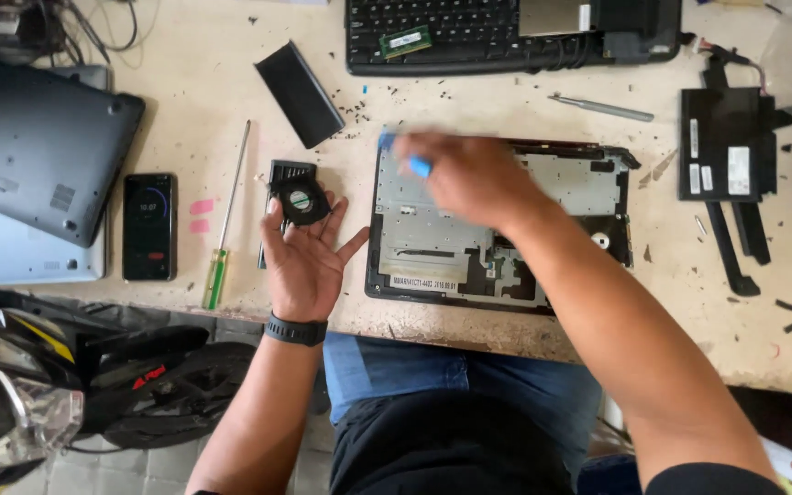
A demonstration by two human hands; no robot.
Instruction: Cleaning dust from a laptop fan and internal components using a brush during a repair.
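Worn and stained, the pale table (231,82) fills most of the frame and carries many laptop parts. Near the lower middle, the left hand (302,257) is turned palm up, and a small black cooling fan (297,197) rests on its fingertips. The fingers (272,229) are spread and only lightly curled, so the fan is supported from below more than squeezed; this way its round face with the hub label looks up toward the camera. The fan's long axis runs from its round housing up to the finned outlet, roughly toward the top of the frame, and the outlet end points away from the person.

At the centre right, the right hand (469,174) hovers over the opened laptop base (433,238), which lies flat with its inner metal plate facing up. This hand is blurred, but its fingers appear closed around a small blue tool (414,163) at the upper left corner of the base. The base lies close to the table edge in front of the person, probably for an easy reach.

Left of the fan, a green-handled screwdriver (226,229) lies almost vertical in the frame, and a dark phone (149,226) is just beside it. A grey laptop cover (34,151) sits at the upper left, a black keyboard (442,32) at the top, and a flat black part (724,147) at the right.
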